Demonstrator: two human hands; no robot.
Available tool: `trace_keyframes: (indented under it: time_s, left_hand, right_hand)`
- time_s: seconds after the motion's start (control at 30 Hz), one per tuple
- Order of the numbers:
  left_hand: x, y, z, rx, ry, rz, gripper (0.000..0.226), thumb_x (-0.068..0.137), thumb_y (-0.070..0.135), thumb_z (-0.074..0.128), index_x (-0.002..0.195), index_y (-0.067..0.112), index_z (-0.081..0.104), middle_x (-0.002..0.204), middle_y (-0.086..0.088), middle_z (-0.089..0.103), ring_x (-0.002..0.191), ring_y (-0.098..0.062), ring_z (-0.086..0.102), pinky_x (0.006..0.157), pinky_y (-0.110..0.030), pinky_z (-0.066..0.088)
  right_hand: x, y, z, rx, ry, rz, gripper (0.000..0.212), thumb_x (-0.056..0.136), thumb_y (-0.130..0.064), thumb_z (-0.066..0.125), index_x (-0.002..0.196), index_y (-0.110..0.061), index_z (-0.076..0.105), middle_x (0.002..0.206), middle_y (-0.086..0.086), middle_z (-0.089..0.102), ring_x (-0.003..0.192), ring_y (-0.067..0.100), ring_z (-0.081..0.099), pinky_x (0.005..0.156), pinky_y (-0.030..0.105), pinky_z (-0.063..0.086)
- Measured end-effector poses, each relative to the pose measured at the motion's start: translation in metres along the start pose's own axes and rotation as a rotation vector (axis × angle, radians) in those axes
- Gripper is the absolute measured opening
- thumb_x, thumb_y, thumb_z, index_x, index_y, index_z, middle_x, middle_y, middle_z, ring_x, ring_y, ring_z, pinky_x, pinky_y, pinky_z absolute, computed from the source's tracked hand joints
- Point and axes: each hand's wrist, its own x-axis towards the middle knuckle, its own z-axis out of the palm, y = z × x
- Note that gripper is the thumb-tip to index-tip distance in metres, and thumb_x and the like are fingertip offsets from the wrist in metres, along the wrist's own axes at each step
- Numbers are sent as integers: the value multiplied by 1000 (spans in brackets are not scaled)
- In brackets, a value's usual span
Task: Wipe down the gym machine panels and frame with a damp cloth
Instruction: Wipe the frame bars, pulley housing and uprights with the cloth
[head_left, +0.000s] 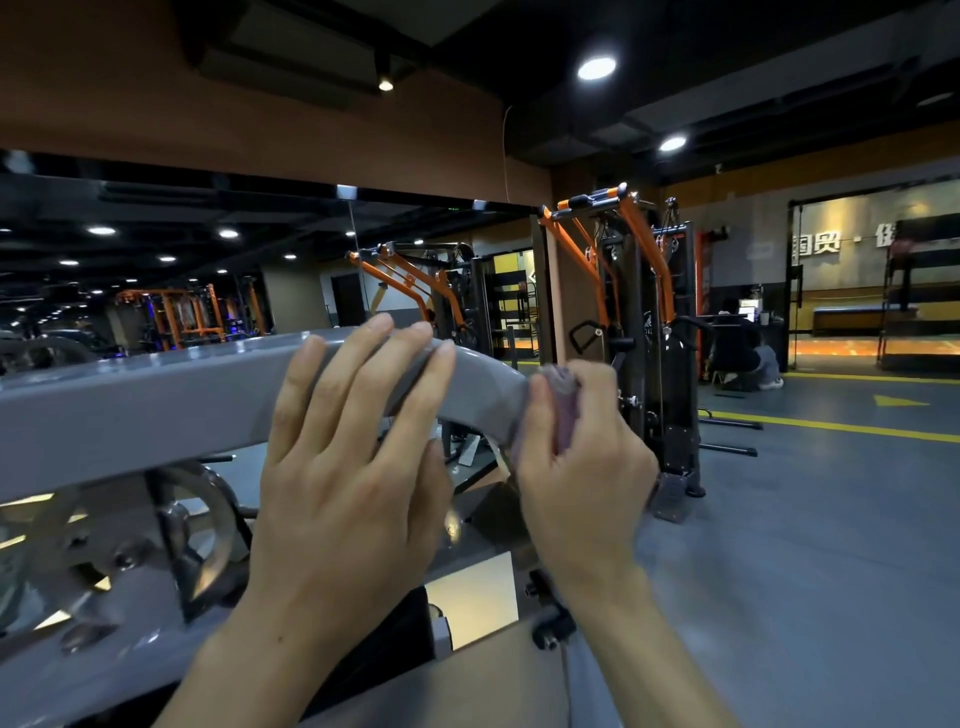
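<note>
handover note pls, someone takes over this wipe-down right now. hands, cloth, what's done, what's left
Left hand: open, fingers laid flat over the grey frame bar, steadying.
Right hand: grip closed on the purple cloth, pressed against the bar's curved end.
Done: cannot tell from this view which parts are already wiped.
Left: finish the bend, then likely the lower frame and panel below the hands.

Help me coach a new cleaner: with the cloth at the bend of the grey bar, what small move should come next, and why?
Probably slide the right hand with the cloth further down around the bend of the grey frame bar. The cloth is gripped against the curve there, while the left hand rests flat on the bar beside it, steadying and covering the stretch to its left.
</note>
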Motion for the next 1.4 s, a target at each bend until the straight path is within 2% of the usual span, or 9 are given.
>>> trace_keyframes:
  time_s: [0.1,0.37,0.53,0.7,0.87,0.97,1.07,1.27,1.4]
  left_hand:
    - [-1,1,2,11,7,-10,55,97,18,55,151,4,50,155,-15,48,151,-33,36,128,-54,16]
    - [-3,3,7,57,16,-15,57,97,18,56,152,4,49,155,-20,47,151,-36,32,127,-57,16]
    - [-5,8,10,68,14,-35,62,93,16,60,153,5,47,155,-22,45,152,-38,30,126,-59,16]
    - [-5,6,12,77,15,-33,64,92,16,61,153,6,47,155,-22,45,152,-38,29,126,-58,16]
    - [-5,9,14,70,37,-47,64,92,16,60,154,8,47,155,-21,45,152,-37,28,128,-55,14]
    - [-5,10,14,74,45,-56,64,92,17,61,154,8,47,155,-20,45,152,-36,29,128,-54,13]
    - [-5,10,14,80,51,-62,65,91,17,62,154,9,47,155,-19,46,152,-36,30,128,-53,13]
    - [-6,9,18,92,74,-65,63,93,18,61,154,10,48,154,-18,47,152,-35,30,128,-51,13]
    - [-6,12,22,87,92,-86,58,98,24,58,153,11,48,154,-18,47,152,-35,29,127,-53,14]
  right_hand:
    - [4,-5,5,20,18,-20,18,106,-34,49,103,-16,53,71,-10,57,55,4,56,45,23,48]
    - [-67,48,-38,-91,-23,207,6,100,-30,51,102,-25,48,68,-14,46,55,-2,40,52,-3,31]
    - [-30,24,-16,-5,6,133,8,104,-30,52,102,-24,47,72,-13,54,54,6,57,46,21,46]
    - [-30,23,-13,49,-18,89,10,106,-31,50,107,-22,46,77,-12,55,58,1,58,48,13,48]
    - [-80,47,-43,-55,-136,168,11,100,-34,51,103,-26,45,70,-17,48,50,-4,42,47,-1,29]
    - [-62,43,-56,26,-184,236,19,100,-34,59,95,-39,41,62,-22,50,59,-10,53,53,2,35]
    - [-14,28,-67,278,-179,357,11,103,-31,57,95,-33,50,73,-23,61,63,-2,55,59,20,45]
    - [45,25,-91,476,-572,596,24,102,-1,46,108,-21,57,91,1,63,63,-1,60,50,15,47]
    - [53,38,-100,222,-758,281,28,99,-12,62,119,-30,55,99,-17,65,89,4,69,69,24,58]
